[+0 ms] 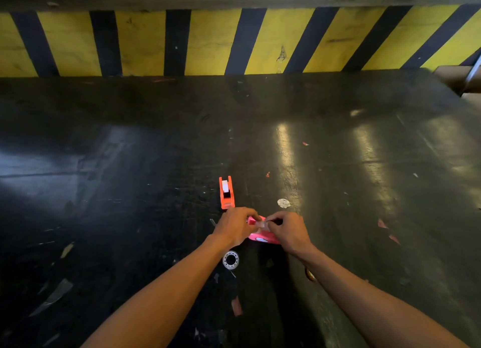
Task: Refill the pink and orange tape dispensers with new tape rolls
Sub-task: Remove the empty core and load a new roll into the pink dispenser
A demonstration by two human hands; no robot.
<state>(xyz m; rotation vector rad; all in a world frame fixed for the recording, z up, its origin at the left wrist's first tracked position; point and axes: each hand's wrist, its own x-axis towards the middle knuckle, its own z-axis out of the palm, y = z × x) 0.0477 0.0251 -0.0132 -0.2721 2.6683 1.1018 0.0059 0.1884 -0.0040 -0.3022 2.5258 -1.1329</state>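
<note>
Both hands grasp pink dispenser [263, 237]: left hand [234, 226], right hand [287, 231] | orange dispenser [226, 192] holds tape

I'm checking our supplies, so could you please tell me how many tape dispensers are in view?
2. The orange dispenser stands alone on the dark table, just beyond the hands. The pink dispenser sits between the left hand and right hand, partly covered by them.

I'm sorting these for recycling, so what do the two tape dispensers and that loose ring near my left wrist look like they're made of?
Orange dispenser: moulded plastic, by its uniform colour and smooth, slightly glossy walls. Pink dispenser, between the left hand and right hand: probably the same glossy plastic, though mostly covered. Loose ring: translucent whitish, likely a clear tape roll or plastic core; too small to tell.
</note>
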